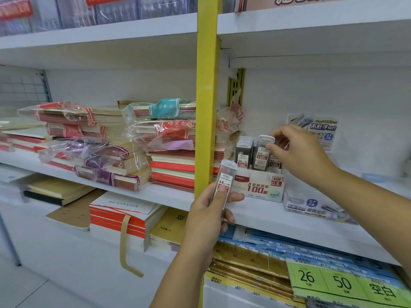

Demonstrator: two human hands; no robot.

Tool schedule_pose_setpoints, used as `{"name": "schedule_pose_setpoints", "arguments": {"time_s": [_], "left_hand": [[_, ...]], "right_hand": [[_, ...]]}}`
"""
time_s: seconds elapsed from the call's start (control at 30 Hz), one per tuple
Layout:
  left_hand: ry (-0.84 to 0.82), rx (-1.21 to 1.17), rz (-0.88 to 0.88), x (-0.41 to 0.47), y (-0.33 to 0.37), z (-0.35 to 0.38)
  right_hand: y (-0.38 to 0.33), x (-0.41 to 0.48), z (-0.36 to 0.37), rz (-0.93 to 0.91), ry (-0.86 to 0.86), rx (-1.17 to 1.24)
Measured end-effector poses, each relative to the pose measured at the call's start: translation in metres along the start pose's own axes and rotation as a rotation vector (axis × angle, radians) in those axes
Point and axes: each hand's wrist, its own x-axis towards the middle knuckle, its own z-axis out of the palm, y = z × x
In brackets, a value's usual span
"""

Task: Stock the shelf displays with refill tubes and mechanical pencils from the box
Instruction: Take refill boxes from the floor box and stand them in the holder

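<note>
The left hand (206,216) covered the lower half of its refill tube (225,181), and the thumb hid part of the red label. The right hand (298,152) hid one top corner of the second tube (263,152) and the lower part of the display card (322,127) behind it. The yellow post (206,85) hid the middle of the notebook stacks (171,152). The fine print on the display box (259,186) was too small to read. The packages on the top shelf (100,10) were blurred and cut by the upper edge.
</note>
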Motion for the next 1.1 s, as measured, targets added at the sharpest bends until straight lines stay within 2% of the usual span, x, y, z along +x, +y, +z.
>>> {"name": "schedule_pose_setpoints", "arguments": {"time_s": [0.1,0.23,0.5,0.6,0.67,0.77,0.83,0.9,0.97,1.03,1.1], "left_hand": [[0.003,-0.007,0.001,0.0,0.0,-0.001],[-0.001,-0.008,-0.001,0.001,-0.001,-0.001],[-0.012,0.017,0.005,0.002,-0.002,0.0],[-0.03,0.034,0.02,0.002,-0.001,0.001],[-0.052,0.045,0.046,0.002,0.0,0.003],[-0.078,0.047,0.07,0.002,0.001,0.007],[-0.084,0.06,0.081,0.003,0.001,0.011],[-0.067,0.083,0.108,0.006,-0.001,0.016],[-0.007,0.125,0.163,0.01,-0.003,0.021],[0.068,0.299,0.263,0.017,-0.009,0.023],[0.12,0.582,0.409,0.021,-0.014,0.026]], "right_hand": [[0.007,0.006,0.009,0.02,-0.024,-0.118],[0.013,0.01,0.017,-0.003,0.039,-0.251],[0.014,0.005,0.019,0.055,0.004,-0.27],[-0.008,-0.009,0.009,-0.018,0.054,-0.109],[-0.027,-0.022,0.003,-0.01,-0.058,0.13],[-0.047,-0.039,0.0,0.122,-0.297,0.477],[-0.048,-0.044,0.0,0.16,-0.343,0.584],[-0.046,-0.042,-0.005,0.193,-0.305,0.621],[-0.039,-0.034,-0.014,0.253,-0.182,0.656],[-0.028,-0.021,-0.026,0.271,0.034,0.67],[-0.018,-0.009,-0.036,0.198,0.188,0.572]]}}
